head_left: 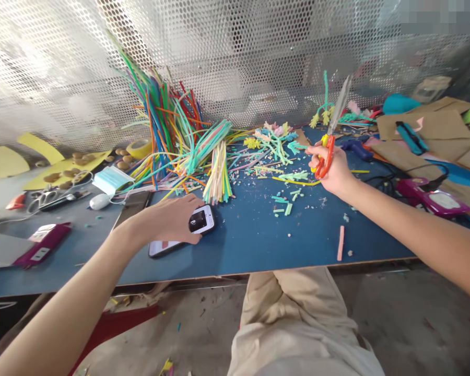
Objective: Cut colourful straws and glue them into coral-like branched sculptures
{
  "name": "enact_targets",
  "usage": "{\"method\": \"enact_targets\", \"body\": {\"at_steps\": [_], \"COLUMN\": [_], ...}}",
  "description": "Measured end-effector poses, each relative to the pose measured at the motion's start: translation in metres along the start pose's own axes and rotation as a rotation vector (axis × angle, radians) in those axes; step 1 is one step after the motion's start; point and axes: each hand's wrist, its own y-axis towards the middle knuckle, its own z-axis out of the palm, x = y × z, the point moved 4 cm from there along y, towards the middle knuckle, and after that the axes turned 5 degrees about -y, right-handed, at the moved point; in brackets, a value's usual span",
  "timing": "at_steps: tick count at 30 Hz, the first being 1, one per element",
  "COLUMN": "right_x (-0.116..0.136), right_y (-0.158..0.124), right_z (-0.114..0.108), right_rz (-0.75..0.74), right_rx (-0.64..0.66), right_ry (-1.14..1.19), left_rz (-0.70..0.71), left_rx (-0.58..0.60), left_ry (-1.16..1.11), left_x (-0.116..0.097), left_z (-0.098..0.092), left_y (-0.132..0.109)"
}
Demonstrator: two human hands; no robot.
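My left hand (168,219) lies curled over a smartphone (202,221) flat on the blue table (243,245), fingers wrapped on its upper part. My right hand (334,169) grips orange-handled scissors (329,149), blades pointing up and nearly together, above the table's right half. A heap of long coloured straws (172,130) leans against the perforated wall behind the phone. Short cut straw pieces (288,201) are scattered between my two hands.
A face mask (112,180), a white mouse (100,201), a second pair of scissors (43,201) and a purple case (43,245) lie at left. Cardboard sheets (426,130), a glue gun (356,149) and a purple device (434,198) crowd the right. My knee (293,313) is under the table edge.
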Motion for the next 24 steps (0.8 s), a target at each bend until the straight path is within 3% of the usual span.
{"method": "enact_targets", "body": {"at_steps": [15,24], "right_x": [-0.001,0.001], "right_y": [0.0,0.003], "right_z": [-0.001,-0.002], "right_rz": [0.01,0.007], "right_rx": [0.032,0.029], "right_ry": [-0.039,-0.021], "left_rz": [0.024,-0.175], "left_rx": [-0.025,-0.07], "left_ry": [0.038,0.037], "left_x": [0.0,0.02], "left_z": [0.003,-0.01], "left_y": [0.002,0.013]}}
